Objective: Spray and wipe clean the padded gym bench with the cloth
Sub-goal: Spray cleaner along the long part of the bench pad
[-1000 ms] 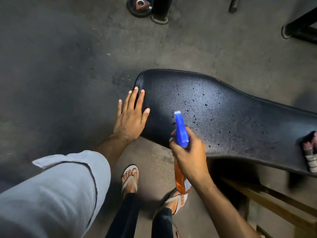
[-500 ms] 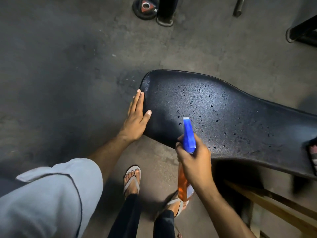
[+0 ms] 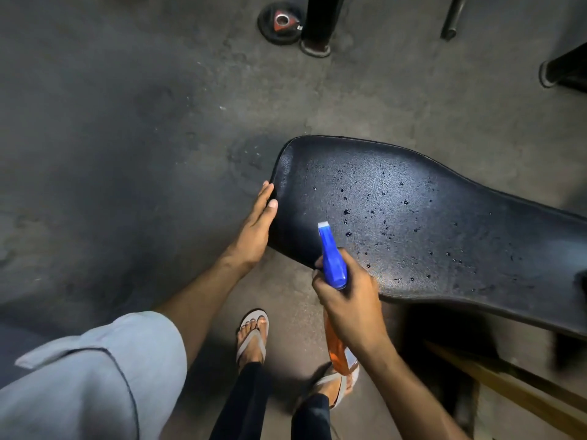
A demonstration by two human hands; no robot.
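The black padded gym bench stretches from the middle to the right edge, its top dotted with spray droplets. My right hand grips a spray bottle with a blue trigger head and orange body, nozzle aimed at the bench's near left end. My left hand lies flat against the bench's left end edge, fingers together and straight, holding nothing. No cloth shows in view.
Grey concrete floor spreads to the left. A small weight plate and a black post base stand at the top. A dark frame foot is at the upper right. My sandalled feet are below the bench end.
My left hand slid off the top of the pad and turned edge-on against the bench's left end. My right hand with the bottle shifted slightly right and lower. The view drifted, so the cloth at right left frame.
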